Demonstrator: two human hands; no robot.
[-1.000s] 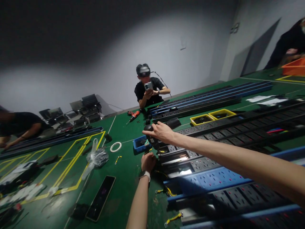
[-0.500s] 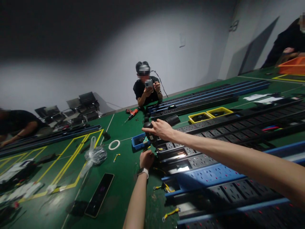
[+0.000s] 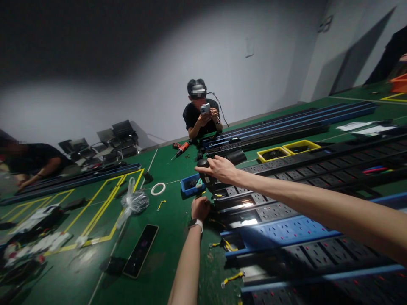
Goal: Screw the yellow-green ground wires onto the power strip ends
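My right hand (image 3: 221, 170) is closed round a black power drill (image 3: 209, 181), whose body stands upright with its lower end down by the ends of the power strips (image 3: 286, 231). A black cylindrical part (image 3: 237, 157) shows just beyond this hand; whether it belongs to the drill I cannot tell. Below the drill, my left hand (image 3: 200, 207) is closed in a fist at the strip ends, its fingertips turned away, and what it holds is hidden. Yellow wires with ring terminals (image 3: 233, 278) stick out from the strip ends. A blue bin (image 3: 187, 189) sits just left of the drill.
On the green table lie a phone (image 3: 140, 250), a white ring (image 3: 158, 189), a plastic bag (image 3: 135, 201) and a loose yellow wire (image 3: 162, 205). Farther back are an orange drill (image 3: 182, 149) and yellow bins (image 3: 288, 151). A person (image 3: 203, 114) faces me across the table, holding a device.
The whole view has shifted slightly, so things appear a little farther right. My hands keep their places at the drill and strip ends.
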